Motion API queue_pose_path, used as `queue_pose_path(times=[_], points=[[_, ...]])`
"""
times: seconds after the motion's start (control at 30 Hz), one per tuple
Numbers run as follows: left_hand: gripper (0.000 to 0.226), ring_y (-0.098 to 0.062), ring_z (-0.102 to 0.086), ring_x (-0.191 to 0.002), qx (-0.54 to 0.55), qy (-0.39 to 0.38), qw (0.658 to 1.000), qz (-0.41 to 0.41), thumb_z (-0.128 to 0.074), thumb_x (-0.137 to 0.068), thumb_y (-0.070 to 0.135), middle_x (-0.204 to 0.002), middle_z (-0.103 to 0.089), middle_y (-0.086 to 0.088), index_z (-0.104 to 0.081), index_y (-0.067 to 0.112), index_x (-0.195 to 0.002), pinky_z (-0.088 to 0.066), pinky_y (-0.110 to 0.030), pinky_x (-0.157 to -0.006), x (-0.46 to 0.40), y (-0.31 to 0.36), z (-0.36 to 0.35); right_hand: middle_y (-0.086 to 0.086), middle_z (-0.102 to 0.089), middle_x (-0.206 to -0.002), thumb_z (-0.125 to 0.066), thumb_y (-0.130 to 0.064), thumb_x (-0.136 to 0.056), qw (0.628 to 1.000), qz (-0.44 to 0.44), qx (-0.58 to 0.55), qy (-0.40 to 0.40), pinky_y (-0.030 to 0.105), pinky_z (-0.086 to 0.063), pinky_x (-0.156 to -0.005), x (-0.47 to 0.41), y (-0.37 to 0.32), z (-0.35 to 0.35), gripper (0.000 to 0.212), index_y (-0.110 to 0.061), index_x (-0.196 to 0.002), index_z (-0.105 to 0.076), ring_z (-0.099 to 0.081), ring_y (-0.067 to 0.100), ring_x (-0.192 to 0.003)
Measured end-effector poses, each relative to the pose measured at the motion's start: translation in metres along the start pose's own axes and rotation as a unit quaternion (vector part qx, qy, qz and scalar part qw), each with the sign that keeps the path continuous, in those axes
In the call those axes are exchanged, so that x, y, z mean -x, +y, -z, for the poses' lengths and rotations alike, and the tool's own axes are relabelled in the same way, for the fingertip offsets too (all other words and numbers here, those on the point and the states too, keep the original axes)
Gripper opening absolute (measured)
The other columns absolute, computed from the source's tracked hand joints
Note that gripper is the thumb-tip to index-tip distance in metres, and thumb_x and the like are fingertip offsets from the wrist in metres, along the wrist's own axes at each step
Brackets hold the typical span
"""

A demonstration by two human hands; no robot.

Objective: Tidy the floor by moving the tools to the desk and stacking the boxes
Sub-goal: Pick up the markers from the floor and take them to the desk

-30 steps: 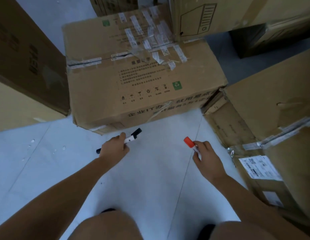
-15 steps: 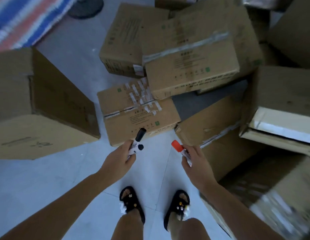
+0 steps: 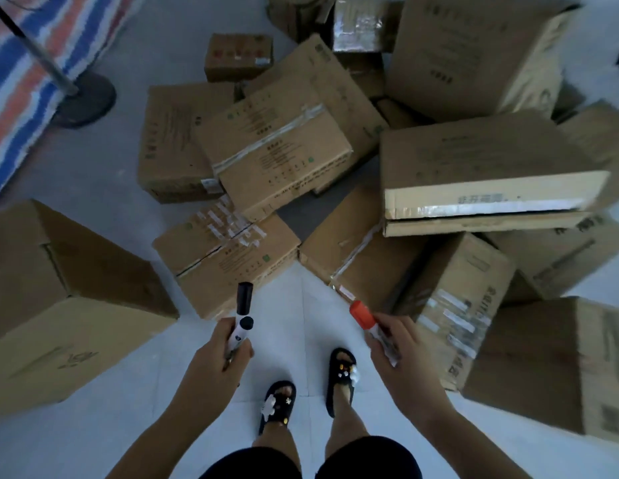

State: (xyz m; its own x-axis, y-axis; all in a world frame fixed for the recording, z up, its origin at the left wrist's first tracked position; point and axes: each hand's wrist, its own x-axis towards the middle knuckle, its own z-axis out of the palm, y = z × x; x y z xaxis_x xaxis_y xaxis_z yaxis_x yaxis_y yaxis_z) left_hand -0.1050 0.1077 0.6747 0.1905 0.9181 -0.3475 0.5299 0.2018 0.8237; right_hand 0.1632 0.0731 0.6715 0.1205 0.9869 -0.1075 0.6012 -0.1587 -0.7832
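My left hand (image 3: 216, 357) grips a white marker with a black cap (image 3: 243, 307), cap pointing away from me. A white marker with a red cap (image 3: 365, 319) is held in my right hand (image 3: 401, 354), its cap pointing up and left. Both hands hover over the pale floor in front of my feet. Several brown cardboard boxes lie scattered ahead; the nearest is a taped box (image 3: 228, 261) just beyond the black marker, with another taped box (image 3: 356, 254) beside it on the right.
A large box (image 3: 59, 305) stands at my left and another (image 3: 560, 368) at my right, leaving a narrow strip of floor (image 3: 294, 340) where I stand. A round stand base (image 3: 83, 98) and a striped tarp (image 3: 31, 63) sit at the far left.
The view has risen from close to the floor to standing height, so many more boxes show. Both hands still hold their markers and have lifted with me.
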Motion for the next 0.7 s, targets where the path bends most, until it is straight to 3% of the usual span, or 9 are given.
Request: queue_pose_path(times=[0.17, 0.27, 0.37, 0.43, 0.5, 0.57, 0.7], points=[[0.02, -0.017, -0.034, -0.045, -0.027, -0.106, 0.991, -0.074, -0.043, -0.091, 0.039, -0.062, -0.046, -0.013, -0.045, 0.058, -0.092, -0.03, -0.032, -0.049, 0.009, 0.013, 0.004, -0.018, -0.053, -0.1, -0.063, 0.0, -0.083, 0.982, -0.091, -0.047, 0.159, 0.003, -0.039, -0.071, 0.08, -0.004, -0.017, 0.036, -0.025, -0.11, -0.06, -0.053, -0.009, -0.089], [0.011, -0.014, -0.033, -0.045, -0.048, -0.164, 0.979, -0.115, -0.044, -0.09, 0.035, -0.061, -0.048, -0.007, -0.049, 0.045, -0.092, -0.029, -0.032, -0.051, 0.018, 0.025, 0.001, -0.016, -0.056, -0.1, -0.064, 0.004, -0.082, 0.95, -0.157, -0.085, 0.256, 0.004, -0.039, -0.07, 0.131, -0.008, -0.028, 0.039, -0.026, -0.107, -0.061, -0.056, -0.004, -0.089], [0.008, -0.007, -0.036, -0.04, -0.084, -0.209, 0.961, -0.161, -0.047, -0.095, 0.021, -0.055, -0.054, 0.013, -0.049, 0.027, -0.09, -0.03, -0.028, -0.05, 0.029, 0.035, -0.013, -0.015, -0.057, -0.097, -0.064, 0.005, -0.081, 0.911, -0.214, -0.096, 0.338, 0.005, -0.041, -0.071, 0.182, -0.009, -0.042, 0.04, -0.027, -0.105, -0.061, -0.057, -0.001, -0.089], [0.01, -0.006, -0.042, -0.042, -0.126, -0.253, 0.938, -0.202, -0.047, -0.096, 0.013, -0.056, -0.056, 0.015, -0.05, 0.022, -0.092, -0.03, -0.02, -0.047, 0.041, 0.047, -0.027, -0.02, -0.054, -0.099, -0.064, 0.005, -0.081, 0.881, -0.248, -0.106, 0.389, 0.006, -0.041, -0.071, 0.215, -0.009, -0.051, 0.039, -0.026, -0.105, -0.062, -0.057, -0.001, -0.088], [0.01, -0.004, -0.045, -0.044, -0.15, -0.306, 0.915, -0.215, -0.045, -0.097, 0.014, -0.052, -0.053, 0.007, -0.05, 0.023, -0.096, -0.029, -0.016, -0.047, 0.054, 0.057, -0.043, -0.022, -0.052, -0.102, -0.062, 0.003, -0.083, 0.85, -0.28, -0.115, 0.431, 0.006, -0.042, -0.069, 0.247, -0.01, -0.058, 0.037, -0.027, -0.105, -0.061, -0.058, 0.002, -0.085], [0.012, -0.004, -0.042, -0.044, -0.169, -0.342, 0.895, -0.231, -0.044, -0.097, 0.016, -0.054, -0.053, 0.007, -0.049, 0.027, -0.096, -0.031, -0.021, -0.05, 0.064, 0.062, -0.061, -0.018, -0.051, -0.101, -0.06, 0.0, -0.086, 0.82, -0.308, -0.128, 0.466, 0.008, -0.042, -0.066, 0.278, -0.01, -0.063, 0.033, -0.027, -0.106, -0.061, -0.058, 0.004, -0.083], [0.019, -0.005, -0.044, -0.048, -0.202, -0.404, 0.853, -0.263, -0.045, -0.096, 0.02, -0.076, -0.061, 0.01, -0.047, 0.038, -0.102, -0.036, -0.022, -0.052, 0.093, 0.068, -0.11, -0.012, -0.056, -0.098, -0.059, -0.002, -0.087, 0.754, -0.342, -0.146, 0.542, 0.013, -0.043, -0.066, 0.34, -0.008, -0.061, 0.032, -0.028, -0.105, -0.06, -0.057, 0.003, -0.085]])
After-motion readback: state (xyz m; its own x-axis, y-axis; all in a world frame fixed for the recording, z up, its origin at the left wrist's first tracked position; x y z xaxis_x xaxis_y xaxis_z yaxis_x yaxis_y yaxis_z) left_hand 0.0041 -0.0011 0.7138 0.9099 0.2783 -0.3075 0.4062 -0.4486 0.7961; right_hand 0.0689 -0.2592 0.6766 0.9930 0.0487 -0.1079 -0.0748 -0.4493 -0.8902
